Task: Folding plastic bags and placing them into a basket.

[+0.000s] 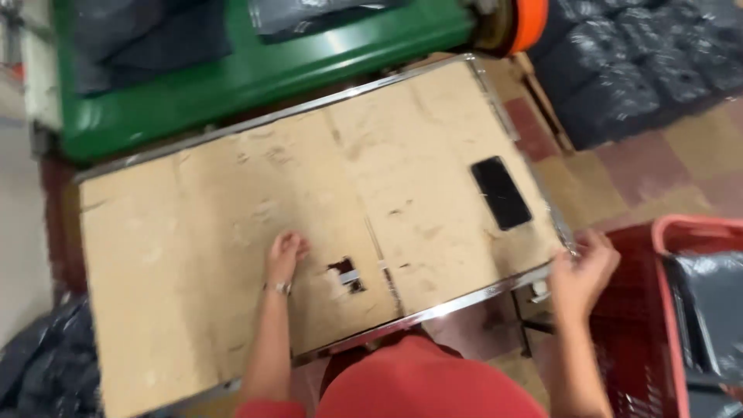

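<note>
Risk sits at right of frame, where the empty, loosely curled right hand (582,271) nears the tabletop (193,255) edge and could nudge the phone (501,192) off, left hand (285,255) resting empty at centre.

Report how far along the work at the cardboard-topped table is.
Done: dark plastic-wrapped packages lie piled on the floor at upper right, and more sit in the green bin. In hand: nothing; the left hand rests on the cardboard tabletop, which bears only a black phone, and the right hand hangs by the table's corner, above the red basket. Left: a grey bag in that basket.
</note>
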